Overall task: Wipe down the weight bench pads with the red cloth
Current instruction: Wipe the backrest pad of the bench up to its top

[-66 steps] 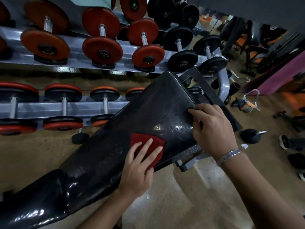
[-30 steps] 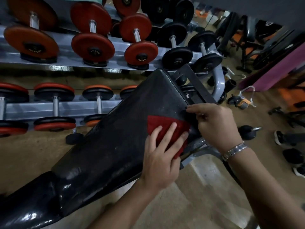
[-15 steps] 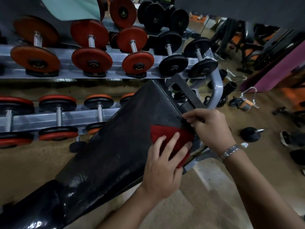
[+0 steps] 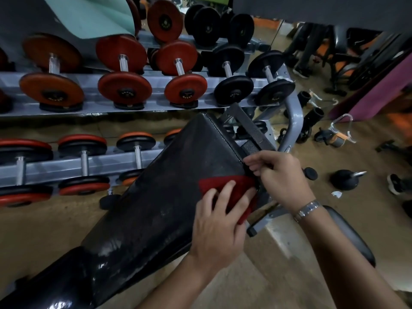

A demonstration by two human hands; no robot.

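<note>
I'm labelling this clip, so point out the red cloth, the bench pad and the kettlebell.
red cloth (image 4: 215, 184), head view, its uncovered upper strip.
bench pad (image 4: 178, 175), head view, middle of its black top surface.
kettlebell (image 4: 344, 180), head view, its round black body.

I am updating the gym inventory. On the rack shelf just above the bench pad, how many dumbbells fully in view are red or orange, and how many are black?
Red or orange dumbbells: 3
Black dumbbells: 2
Total: 5
</note>
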